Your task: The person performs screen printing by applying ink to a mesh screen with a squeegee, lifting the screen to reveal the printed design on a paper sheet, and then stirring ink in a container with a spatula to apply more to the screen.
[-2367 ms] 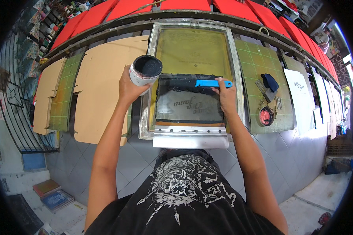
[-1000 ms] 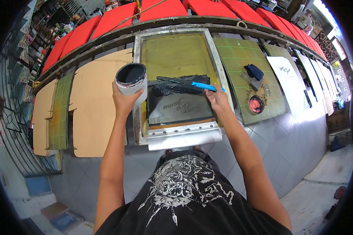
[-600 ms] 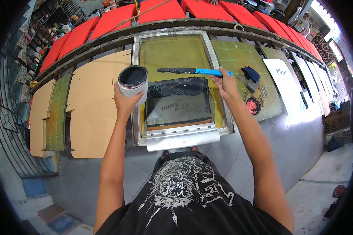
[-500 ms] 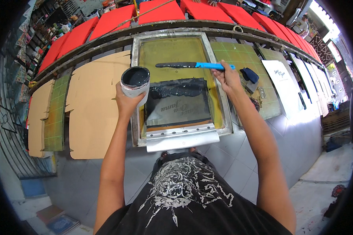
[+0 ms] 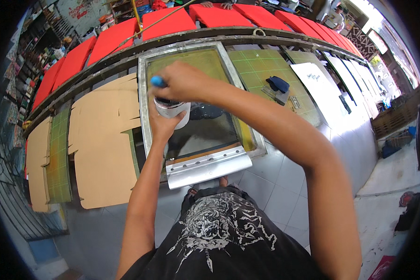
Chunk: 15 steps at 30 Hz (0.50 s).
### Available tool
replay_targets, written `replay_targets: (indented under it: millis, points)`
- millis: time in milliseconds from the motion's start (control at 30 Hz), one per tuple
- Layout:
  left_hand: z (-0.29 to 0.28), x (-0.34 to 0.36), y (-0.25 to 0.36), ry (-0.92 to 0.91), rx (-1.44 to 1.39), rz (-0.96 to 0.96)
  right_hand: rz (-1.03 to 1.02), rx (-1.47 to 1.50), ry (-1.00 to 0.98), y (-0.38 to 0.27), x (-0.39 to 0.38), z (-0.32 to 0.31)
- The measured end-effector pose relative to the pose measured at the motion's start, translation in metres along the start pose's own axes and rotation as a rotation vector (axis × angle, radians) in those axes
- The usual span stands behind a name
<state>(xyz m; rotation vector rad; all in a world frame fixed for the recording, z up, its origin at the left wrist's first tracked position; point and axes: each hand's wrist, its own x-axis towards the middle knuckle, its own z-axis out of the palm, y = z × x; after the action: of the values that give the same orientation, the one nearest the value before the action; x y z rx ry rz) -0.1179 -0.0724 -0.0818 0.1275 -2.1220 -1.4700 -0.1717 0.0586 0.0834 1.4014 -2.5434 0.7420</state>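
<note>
My left hand (image 5: 164, 124) is wrapped round a white tub (image 5: 178, 111) of black ink, held up over the left part of a silkscreen frame (image 5: 143, 105). Above the tub's mouth, my right hand (image 5: 184, 80) is closed on a spatula, whose blue handle end (image 5: 158, 81) sticks out of the fist. The blade is hidden, and the hand covers most of the tub's opening. Black ink (image 5: 207, 112) lies in a thick streak across the screen mesh. A wide metal squeegee (image 5: 210, 168) rests along the frame's near end; neither hand touches it.
Brown cardboard sheets (image 5: 102, 144) lie left of the frame. On the green gridded board (image 5: 261, 70) to the right sits a dark blue cloth (image 5: 278, 84). A printed white sheet (image 5: 319, 88) lies farther right. Red panels (image 5: 168, 21) line the far side, where another person's hands (image 5: 219, 5) show.
My right hand has swung left from beyond the frame's right side to above the tub, bringing the spatula along. The tub stays in my left hand; the view has shifted slightly.
</note>
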Motion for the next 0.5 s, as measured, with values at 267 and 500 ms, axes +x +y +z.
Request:
replay_targets:
  millis: [267, 500]
  points:
    - [0.042, 0.001, 0.02, -0.129, -0.426, 0.084, 0.299, 0.566, 0.665, 0.009, -0.146, -0.107]
    - [0.116, 0.0, 0.067, -0.303, -0.545, 0.221, 1.009, 0.505, 1.126, 0.129, -0.42, -0.063]
